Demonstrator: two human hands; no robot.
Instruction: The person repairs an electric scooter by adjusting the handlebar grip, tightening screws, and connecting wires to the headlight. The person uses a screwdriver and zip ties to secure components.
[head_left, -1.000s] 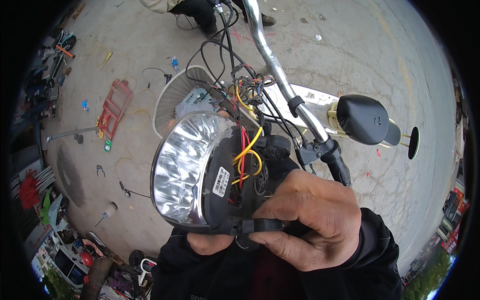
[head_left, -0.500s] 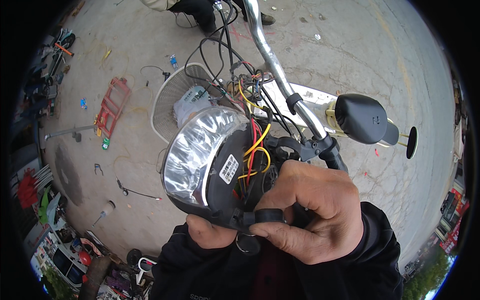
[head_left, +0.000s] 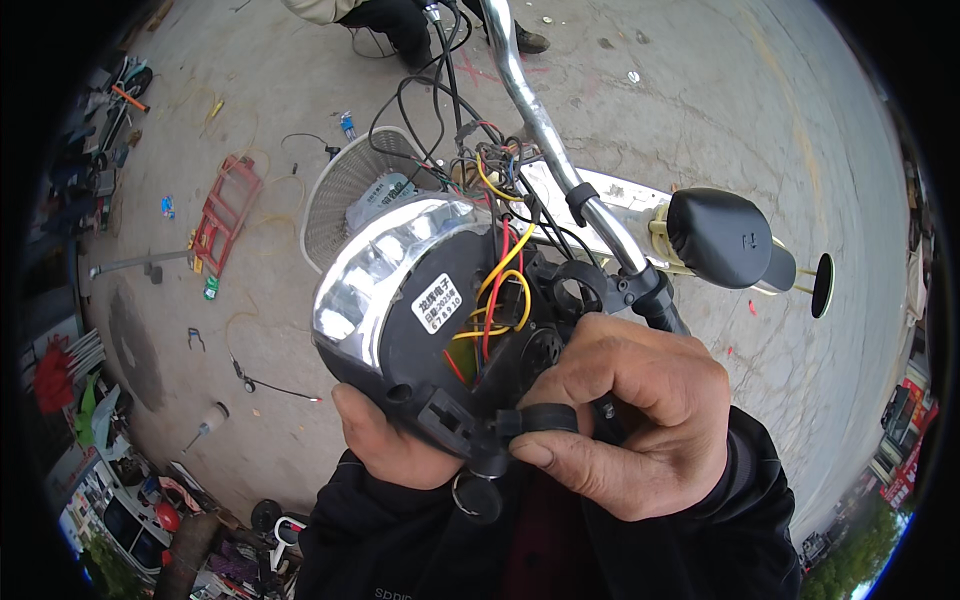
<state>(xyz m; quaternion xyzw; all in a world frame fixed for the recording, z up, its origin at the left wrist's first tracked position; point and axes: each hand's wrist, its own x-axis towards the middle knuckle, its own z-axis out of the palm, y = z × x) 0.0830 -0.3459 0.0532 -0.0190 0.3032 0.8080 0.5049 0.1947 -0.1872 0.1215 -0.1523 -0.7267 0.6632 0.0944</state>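
Observation:
A headlight unit [head_left: 400, 345] with a silvery curved front and an exposed black back is held up near my chest. My left hand [head_left: 390, 440] cups it from below; its other fingers are hidden behind the housing. My right hand [head_left: 640, 410] pinches a black ring-shaped clamp [head_left: 540, 420] at the unit's lower right, between thumb and bent forefinger. A key [head_left: 478, 498] with a round black head hangs just under it. Red and yellow wires [head_left: 510, 290] come out of the back and run up toward a wire bundle [head_left: 500, 160] beside the chrome handlebar [head_left: 545, 120].
Behind the headlight stands a pale basket [head_left: 318, 190] with a plastic bag. The black seat [head_left: 725, 238] of the scooter is at the right. A red frame [head_left: 225, 210] and scattered tools lie on the concrete at the left. A person's legs [head_left: 400, 35] show at the far edge.
The headlight has tilted and shifted slightly left, so more of its wired back faces me. My left thumb has moved left with it. My right hand keeps pinching the clamp.

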